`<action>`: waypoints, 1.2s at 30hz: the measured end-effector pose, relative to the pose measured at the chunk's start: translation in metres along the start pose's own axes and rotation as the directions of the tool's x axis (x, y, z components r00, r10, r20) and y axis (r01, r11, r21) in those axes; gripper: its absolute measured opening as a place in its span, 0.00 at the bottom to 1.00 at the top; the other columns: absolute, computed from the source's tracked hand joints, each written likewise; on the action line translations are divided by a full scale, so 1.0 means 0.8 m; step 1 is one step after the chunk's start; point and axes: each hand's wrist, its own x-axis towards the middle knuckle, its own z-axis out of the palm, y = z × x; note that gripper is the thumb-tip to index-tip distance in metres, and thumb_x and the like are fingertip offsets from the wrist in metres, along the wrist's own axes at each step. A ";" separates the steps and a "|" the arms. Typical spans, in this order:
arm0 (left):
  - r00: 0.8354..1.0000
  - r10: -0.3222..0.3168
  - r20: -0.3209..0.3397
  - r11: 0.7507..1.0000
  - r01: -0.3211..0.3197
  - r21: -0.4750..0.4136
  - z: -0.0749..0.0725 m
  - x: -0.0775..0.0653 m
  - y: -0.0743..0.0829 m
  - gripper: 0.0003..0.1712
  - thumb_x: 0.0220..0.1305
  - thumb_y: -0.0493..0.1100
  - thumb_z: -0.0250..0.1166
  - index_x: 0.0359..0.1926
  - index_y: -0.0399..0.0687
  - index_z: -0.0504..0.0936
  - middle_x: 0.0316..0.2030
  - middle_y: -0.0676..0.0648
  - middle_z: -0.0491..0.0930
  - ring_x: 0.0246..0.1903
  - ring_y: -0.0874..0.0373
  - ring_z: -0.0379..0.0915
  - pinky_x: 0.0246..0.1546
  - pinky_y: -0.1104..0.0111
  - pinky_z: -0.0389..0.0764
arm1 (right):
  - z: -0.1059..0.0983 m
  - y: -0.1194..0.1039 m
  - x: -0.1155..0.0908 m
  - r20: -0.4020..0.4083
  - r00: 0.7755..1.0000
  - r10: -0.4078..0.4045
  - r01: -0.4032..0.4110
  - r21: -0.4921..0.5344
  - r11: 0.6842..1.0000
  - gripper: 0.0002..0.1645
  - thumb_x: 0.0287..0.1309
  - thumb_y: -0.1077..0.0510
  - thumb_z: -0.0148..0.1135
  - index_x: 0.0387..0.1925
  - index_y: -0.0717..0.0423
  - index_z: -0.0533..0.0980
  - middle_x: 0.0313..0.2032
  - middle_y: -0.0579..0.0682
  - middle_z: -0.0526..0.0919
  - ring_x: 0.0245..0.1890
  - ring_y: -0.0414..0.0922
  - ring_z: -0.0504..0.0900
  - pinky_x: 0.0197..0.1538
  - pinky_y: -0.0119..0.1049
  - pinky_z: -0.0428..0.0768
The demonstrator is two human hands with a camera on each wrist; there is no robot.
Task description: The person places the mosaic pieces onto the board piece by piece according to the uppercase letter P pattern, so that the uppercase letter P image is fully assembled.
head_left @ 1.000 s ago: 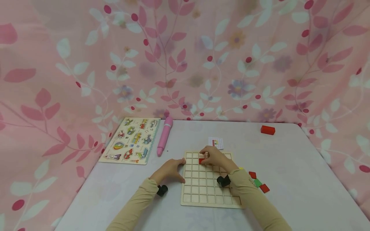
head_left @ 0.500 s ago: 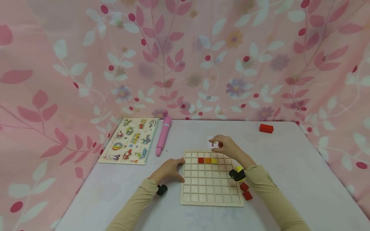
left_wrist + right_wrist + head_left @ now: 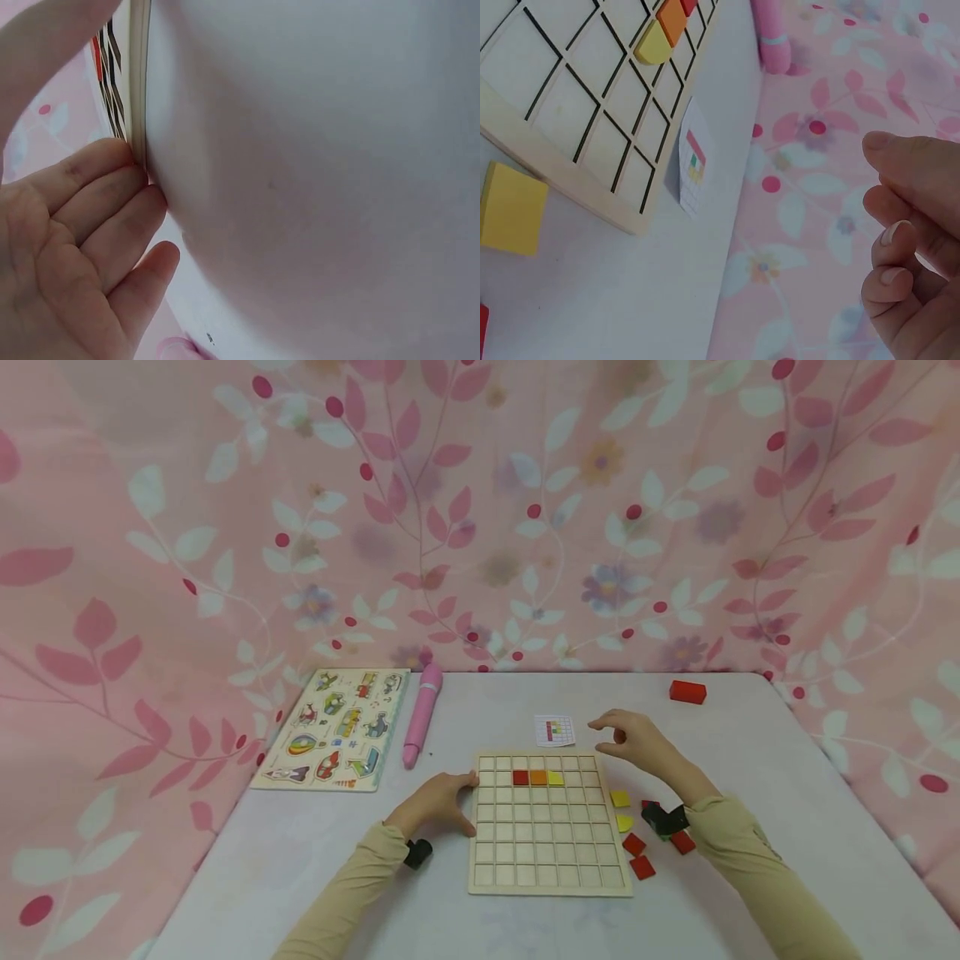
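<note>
A wooden grid board (image 3: 525, 852) lies on the white table. In its second row sit a red tile (image 3: 521, 777), an orange tile (image 3: 538, 777) and a yellow tile (image 3: 556, 778) side by side; the right wrist view shows the yellow one with a rounded edge. My left hand (image 3: 437, 803) rests against the board's left edge, fingertips touching the rim with thumb and fingers spread apart. Above the table, past the board's far right corner, my right hand (image 3: 636, 745) hovers with loosely bent fingers and holds nothing. A small pattern card (image 3: 555, 731) lies just beyond the board.
Loose tiles lie right of the board, among them a yellow square (image 3: 620, 798) and several red ones (image 3: 642, 867); the right wrist camera partly hides some. A red block (image 3: 687, 692) stands far right. A pink pen-like stick (image 3: 423, 714) and a picture puzzle (image 3: 330, 729) lie far left.
My right hand has let go at the second row and moved right, off the board and past the card. The orange and yellow tiles are now uncovered. My left hand has stayed put.
</note>
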 end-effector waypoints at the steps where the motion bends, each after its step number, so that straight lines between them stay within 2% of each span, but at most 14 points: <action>1: 1.000 -0.005 -0.002 1.000 0.005 -0.001 0.000 0.000 0.000 0.49 0.30 0.52 0.77 0.57 0.40 0.71 0.57 0.46 0.69 0.54 0.48 0.63 0.55 0.61 0.63 | -0.001 0.001 -0.002 -0.011 1.000 0.002 -0.002 -0.008 1.000 0.18 0.43 0.65 0.68 0.41 0.64 0.78 0.34 0.50 0.78 0.19 0.38 0.63 0.20 0.30 0.66; 5: 1.000 -0.009 -0.007 1.000 0.009 -0.005 0.003 0.001 -0.001 0.48 0.29 0.52 0.78 0.57 0.41 0.71 0.57 0.45 0.68 0.54 0.48 0.63 0.55 0.61 0.63 | -0.005 0.005 -0.008 -0.051 0.999 0.001 -0.003 -0.033 0.999 0.18 0.42 0.65 0.69 0.40 0.63 0.78 0.34 0.50 0.78 0.19 0.38 0.62 0.20 0.30 0.65; 10: 1.000 -0.003 -0.005 1.000 0.003 0.001 0.007 0.002 -0.002 0.48 0.29 0.52 0.77 0.56 0.41 0.72 0.57 0.45 0.68 0.53 0.48 0.64 0.54 0.61 0.64 | -0.007 0.007 -0.020 -0.044 0.999 0.025 -0.026 -0.036 0.999 0.18 0.41 0.65 0.70 0.39 0.63 0.79 0.33 0.49 0.78 0.19 0.38 0.63 0.20 0.30 0.66; 20: 1.000 -0.004 -0.030 1.000 0.004 -0.008 0.006 0.001 -0.004 0.48 0.28 0.52 0.78 0.56 0.43 0.72 0.57 0.48 0.68 0.53 0.48 0.64 0.55 0.61 0.62 | 0.007 0.021 -0.059 -0.034 0.988 0.150 -0.150 -0.009 0.989 0.19 0.40 0.64 0.71 0.39 0.64 0.78 0.33 0.52 0.79 0.21 0.40 0.64 0.20 0.29 0.67; 25: 1.000 -0.013 -0.026 0.999 0.012 -0.038 0.009 0.001 -0.005 0.48 0.28 0.51 0.78 0.56 0.43 0.72 0.58 0.48 0.67 0.54 0.49 0.63 0.55 0.61 0.62 | 0.015 0.029 -0.079 0.001 0.980 0.197 -0.197 0.003 0.980 0.20 0.40 0.64 0.70 0.39 0.66 0.78 0.34 0.55 0.79 0.21 0.41 0.64 0.19 0.29 0.67; 29: 1.000 -0.010 -0.016 0.999 0.009 -0.036 0.011 0.000 -0.005 0.48 0.28 0.52 0.78 0.56 0.42 0.72 0.58 0.47 0.67 0.54 0.48 0.63 0.55 0.61 0.62 | 0.021 0.035 -0.094 0.055 0.961 0.272 -0.273 -0.005 0.962 0.20 0.43 0.62 0.69 0.41 0.65 0.77 0.34 0.53 0.78 0.22 0.42 0.65 0.19 0.28 0.67; 36: 0.998 0.045 -0.036 0.999 -0.044 0.015 0.004 0.000 -0.002 0.47 0.28 0.51 0.78 0.55 0.41 0.73 0.57 0.44 0.68 0.52 0.47 0.65 0.53 0.60 0.65 | 0.031 0.047 -0.112 0.137 0.903 0.408 -0.406 -0.037 0.913 0.20 0.44 0.60 0.69 0.42 0.62 0.77 0.33 0.48 0.76 0.25 0.42 0.67 0.22 0.28 0.72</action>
